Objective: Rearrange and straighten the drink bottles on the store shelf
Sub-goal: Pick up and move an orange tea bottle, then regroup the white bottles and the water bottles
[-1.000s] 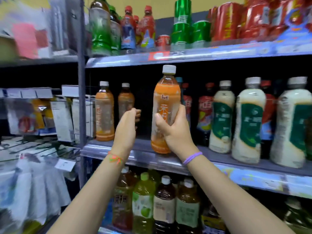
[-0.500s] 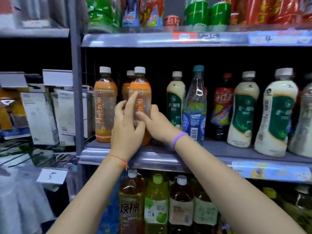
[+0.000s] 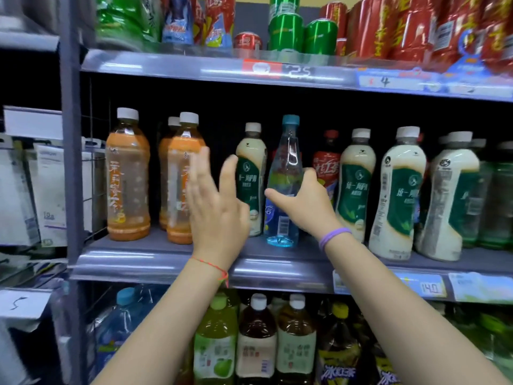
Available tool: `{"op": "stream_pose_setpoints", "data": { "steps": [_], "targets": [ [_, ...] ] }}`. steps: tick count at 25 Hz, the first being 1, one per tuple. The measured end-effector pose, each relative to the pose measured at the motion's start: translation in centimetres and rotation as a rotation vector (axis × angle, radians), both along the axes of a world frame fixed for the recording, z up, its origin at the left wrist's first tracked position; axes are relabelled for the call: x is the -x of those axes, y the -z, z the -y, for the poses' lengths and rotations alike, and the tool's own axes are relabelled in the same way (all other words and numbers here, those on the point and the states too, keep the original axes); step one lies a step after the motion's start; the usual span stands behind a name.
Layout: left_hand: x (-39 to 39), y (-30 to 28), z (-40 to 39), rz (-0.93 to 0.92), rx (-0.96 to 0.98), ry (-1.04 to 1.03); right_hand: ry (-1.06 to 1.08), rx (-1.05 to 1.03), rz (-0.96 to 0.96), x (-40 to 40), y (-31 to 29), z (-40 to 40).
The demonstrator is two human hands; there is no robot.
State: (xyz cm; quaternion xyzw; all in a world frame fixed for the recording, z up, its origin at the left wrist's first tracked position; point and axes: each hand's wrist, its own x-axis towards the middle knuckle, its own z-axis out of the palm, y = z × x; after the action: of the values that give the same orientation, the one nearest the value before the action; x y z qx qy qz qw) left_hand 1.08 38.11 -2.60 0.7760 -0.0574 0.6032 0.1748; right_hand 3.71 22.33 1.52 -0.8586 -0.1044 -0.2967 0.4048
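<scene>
On the middle shelf [image 3: 155, 259] stand three orange tea bottles at the left: one alone [image 3: 127, 176], and a front one [image 3: 180, 179] with another close behind it. My left hand [image 3: 216, 207] is open, fingers spread, just right of the front orange bottle and before a cream bottle with a green label [image 3: 251, 176]. My right hand [image 3: 305, 204] curls around the lower part of a clear blue-capped bottle [image 3: 287, 168] that stands upright on the shelf. More cream bottles [image 3: 397, 195] line up to the right.
A red-labelled dark bottle [image 3: 327, 162] stands behind my right hand. Green and red cans [image 3: 286, 29] fill the top shelf. Tea and juice bottles [image 3: 256, 345] crowd the lower shelf. A grey upright post [image 3: 70, 162] bounds the shelf's left side, with boxed goods [image 3: 47, 190] beyond it.
Both hands have left the front orange bottle, which now stands on the shelf. My right hand has moved right onto the blue-capped bottle; my left hand has opened.
</scene>
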Motion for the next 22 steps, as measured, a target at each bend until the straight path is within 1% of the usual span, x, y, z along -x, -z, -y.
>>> {"op": "stream_pose_setpoints", "data": {
  "steps": [1,3,4,6,8,10,12,16,18,22],
  "targets": [
    [-0.2,-0.5,1.0,-0.042,0.011,0.106,0.004,0.004,0.008,0.0,-0.1,0.8],
    [-1.1,-1.8,2.5,-0.253,0.157,0.257,0.011,0.012,0.01,0.1,-0.2,2.4],
    [-1.8,-2.4,3.0,-0.374,0.249,0.282,0.012,0.018,0.006,0.1,-0.2,3.3],
    [-3.2,-3.2,3.4,-0.564,0.351,0.248,0.01,0.025,0.012,0.2,0.1,4.9],
    [-3.4,-3.3,3.5,-0.642,0.359,0.163,0.022,0.048,0.037,0.4,0.2,5.7],
    [-3.0,-3.2,3.7,-0.624,0.343,0.05,0.055,0.082,0.058,0.6,0.2,6.1],
    [-2.1,-3.0,3.6,-0.579,0.33,-0.02,0.071,0.103,0.076,0.5,0.3,6.0],
    [-1.1,-2.4,3.3,-0.566,0.305,-0.03,0.052,0.103,0.073,0.5,0.3,5.7],
    [-0.9,-2.1,3.3,-0.555,0.31,-0.047,0.001,0.128,0.054,0.8,0.5,4.7],
    [-0.5,-2.2,3.5,-0.538,0.308,-0.081,-0.168,0.151,0.016,1.3,0.8,3.1]
  ]
}}
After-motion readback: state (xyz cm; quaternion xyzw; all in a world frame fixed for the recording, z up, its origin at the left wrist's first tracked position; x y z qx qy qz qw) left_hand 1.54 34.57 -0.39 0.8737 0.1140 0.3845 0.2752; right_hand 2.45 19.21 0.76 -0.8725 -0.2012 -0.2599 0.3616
